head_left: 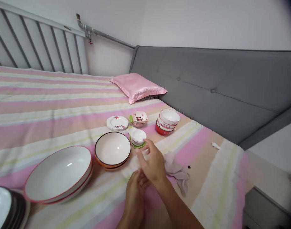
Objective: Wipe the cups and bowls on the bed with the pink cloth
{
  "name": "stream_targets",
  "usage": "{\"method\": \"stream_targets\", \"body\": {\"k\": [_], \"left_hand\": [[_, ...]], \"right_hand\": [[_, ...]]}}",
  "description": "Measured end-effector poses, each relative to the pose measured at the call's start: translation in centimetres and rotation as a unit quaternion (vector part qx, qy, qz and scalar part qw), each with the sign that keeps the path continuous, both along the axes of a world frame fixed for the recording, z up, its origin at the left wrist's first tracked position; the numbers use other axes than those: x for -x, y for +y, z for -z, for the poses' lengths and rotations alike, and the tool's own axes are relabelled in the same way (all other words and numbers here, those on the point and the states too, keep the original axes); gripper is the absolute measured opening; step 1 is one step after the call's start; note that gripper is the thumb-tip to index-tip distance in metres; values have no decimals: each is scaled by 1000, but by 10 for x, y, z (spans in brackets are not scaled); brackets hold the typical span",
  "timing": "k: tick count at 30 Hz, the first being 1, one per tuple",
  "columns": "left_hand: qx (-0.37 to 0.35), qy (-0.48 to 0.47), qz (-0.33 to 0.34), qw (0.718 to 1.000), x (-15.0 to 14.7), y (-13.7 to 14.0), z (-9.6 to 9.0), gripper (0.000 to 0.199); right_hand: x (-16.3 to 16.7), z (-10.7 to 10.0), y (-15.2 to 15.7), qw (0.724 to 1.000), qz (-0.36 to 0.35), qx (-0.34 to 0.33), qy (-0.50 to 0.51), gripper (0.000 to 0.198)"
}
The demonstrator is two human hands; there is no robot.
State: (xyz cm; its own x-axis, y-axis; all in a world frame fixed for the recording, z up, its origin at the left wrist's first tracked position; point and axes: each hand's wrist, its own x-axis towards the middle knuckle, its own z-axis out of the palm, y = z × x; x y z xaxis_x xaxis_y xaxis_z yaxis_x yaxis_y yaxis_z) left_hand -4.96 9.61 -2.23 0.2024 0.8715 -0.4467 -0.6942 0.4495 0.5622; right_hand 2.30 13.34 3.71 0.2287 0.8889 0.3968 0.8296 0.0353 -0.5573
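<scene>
Just right of the dark-rimmed bowl (112, 149): stacked small white dishes (138, 135).
Right hand (153, 163) also right of bowl, fingers spread, dish contact unclear; left hand (135, 188) off bowl's near-right side, fingers curled, grip unclear.

I record the small dishes (138, 136) as white over green, the round bowl (112, 148) as white inside, dark-rimmed, orange-brown outside, and the oval bowl (61, 173) as white edged red. Plates (117, 122): white, red-flowered; pillow (138, 86): plain pink; headboard (214, 73): grey. I log the bedsheet (52, 117) as striped pink, white, beige and yellow-green.
</scene>
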Motion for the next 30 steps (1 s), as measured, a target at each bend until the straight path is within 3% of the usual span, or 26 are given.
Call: {"method": "stream_targets", "body": {"k": [2, 5, 10, 16, 22, 24, 27, 30], "left_hand": [[20, -21, -4, 1000, 2, 0, -1, 20], [43, -39, -12, 998, 5, 0, -5, 12], [89, -30, 4, 996, 6, 1, -7, 12], [98, -31, 13, 995, 11, 3, -10, 14], [100, -92, -13, 991, 17, 6, -20, 35], [77, -111, -18, 991, 17, 5, -23, 40], [20, -113, -24, 993, 13, 1, -27, 49], [-48, -88, -22, 995, 4, -5, -30, 57]], "right_hand": [[21, -11, 22, 994, -19, 108, -14, 47], [38, -18, 49, 976, 6, 195, -95, 34], [37, -22, 70, 966, -36, 223, -125, 28], [26, -26, 75, 972, -79, 203, -86, 21], [-15, -29, 42, 987, -65, 149, 16, 25], [-34, -27, 20, 982, -62, 121, 132, 27], [-57, -15, -11, 964, -20, 108, 241, 24], [-65, 6, -33, 970, 48, 92, 220, 19]]}}
